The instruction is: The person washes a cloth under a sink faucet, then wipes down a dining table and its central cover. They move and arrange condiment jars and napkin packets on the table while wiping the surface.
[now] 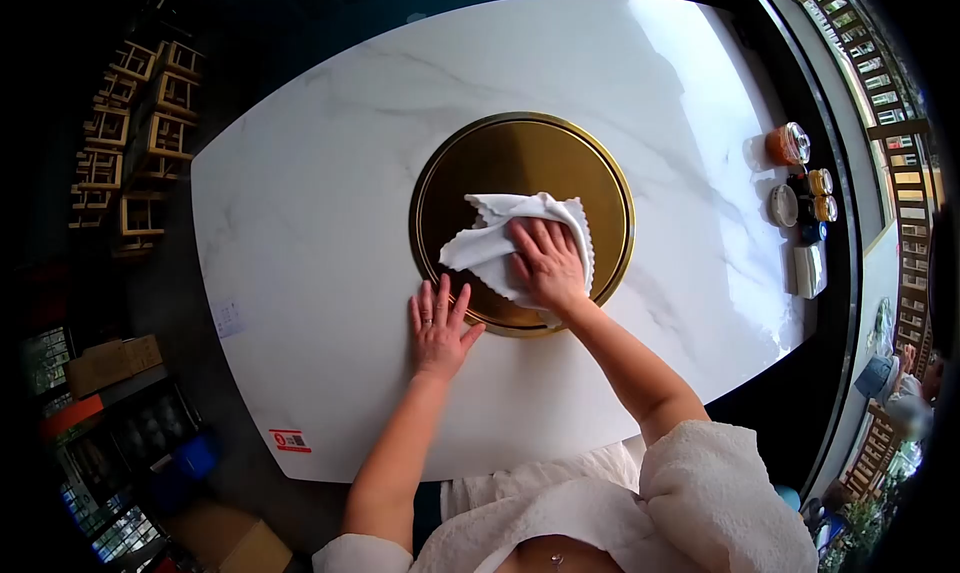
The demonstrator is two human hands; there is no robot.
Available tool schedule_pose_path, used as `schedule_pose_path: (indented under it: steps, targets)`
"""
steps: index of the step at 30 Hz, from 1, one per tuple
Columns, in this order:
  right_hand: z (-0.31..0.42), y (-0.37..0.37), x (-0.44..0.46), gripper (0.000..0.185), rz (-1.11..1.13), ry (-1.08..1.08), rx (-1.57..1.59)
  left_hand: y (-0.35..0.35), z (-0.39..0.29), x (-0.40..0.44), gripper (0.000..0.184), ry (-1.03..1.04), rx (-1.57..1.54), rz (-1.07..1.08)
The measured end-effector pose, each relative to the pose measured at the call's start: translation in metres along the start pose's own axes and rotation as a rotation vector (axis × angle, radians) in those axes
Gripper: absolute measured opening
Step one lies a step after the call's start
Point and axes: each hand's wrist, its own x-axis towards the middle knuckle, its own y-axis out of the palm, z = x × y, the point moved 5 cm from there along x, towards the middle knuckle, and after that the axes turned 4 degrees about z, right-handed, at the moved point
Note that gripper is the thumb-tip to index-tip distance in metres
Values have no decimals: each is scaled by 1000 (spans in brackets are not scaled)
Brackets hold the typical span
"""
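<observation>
A round gold-coloured disc with a raised rim (440, 163), like a tray or turntable, lies on the white marbled table (300, 193). My right hand (548, 265) presses a white cloth (485, 253) with scalloped edges against the disc's surface. Its fingers bear down on the bunched fabric, and the cloth's left corner spreads out free. At the disc's lower left edge rests my left hand (438, 328), fingers stretched and spread, with the fingertips touching the rim and nothing held.
Along the table's right edge stand an orange-filled jar (788, 145), small yellow-lidded jars (820, 182), a white round lid (783, 205) and a white packet (808, 272). Wooden stools (170, 133) are stacked beyond the left side. A cardboard box (235, 543) sits at lower left.
</observation>
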Motion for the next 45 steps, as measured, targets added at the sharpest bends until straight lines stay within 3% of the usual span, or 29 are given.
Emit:
schedule_pose_path:
  steps: [5,7,13,17,19,21,24,26,29,33,36,37,39,42,45]
  targets:
    - [-122,-38,2,48,-247,555,-267,-9,-2,0,66,-29,19,41]
    - [-101,-22,-5,49,-207,521,-286,-7,-1,-2,69,-22,11,34]
    - [71,28,-34,50,38,10,33,-5,5,-2,88,-23,-147,-56]
    - [90,43,63,45,105,-320,49,1,8,-3,84,-41,-117,-59]
    - [76,54,114,45,7,-337,107,-3,5,0,81,-38,-97,-85]
    - [36,47,155,46,-126,-236,-40,-2,6,1,79,-56,-28,-36]
    - [-66,16,171,46,-216,145,-223,-6,4,0,80,-72,-61,-9]
    - [-132,-12,130,47,-191,431,-253,-6,3,-1,80,-74,-75,-12]
    - [-174,-33,19,46,-214,596,-311,-7,2,1,80,-87,-80,-19]
    - [-50,-15,-115,44,-122,365,-218,-10,1,2,78,-95,-109,7]
    - [58,23,-131,43,154,47,10,-11,10,-1,66,-37,-264,-61]
    - [80,32,-115,43,190,-83,68,-13,14,0,66,-33,-255,-58]
    - [109,44,-57,43,233,-270,181,-25,23,-1,64,6,-643,-125]
    - [125,61,42,43,160,-508,177,-47,31,0,62,-118,-485,-265]
    - [82,63,139,47,80,-405,-23,-49,29,16,63,-175,-380,-301]
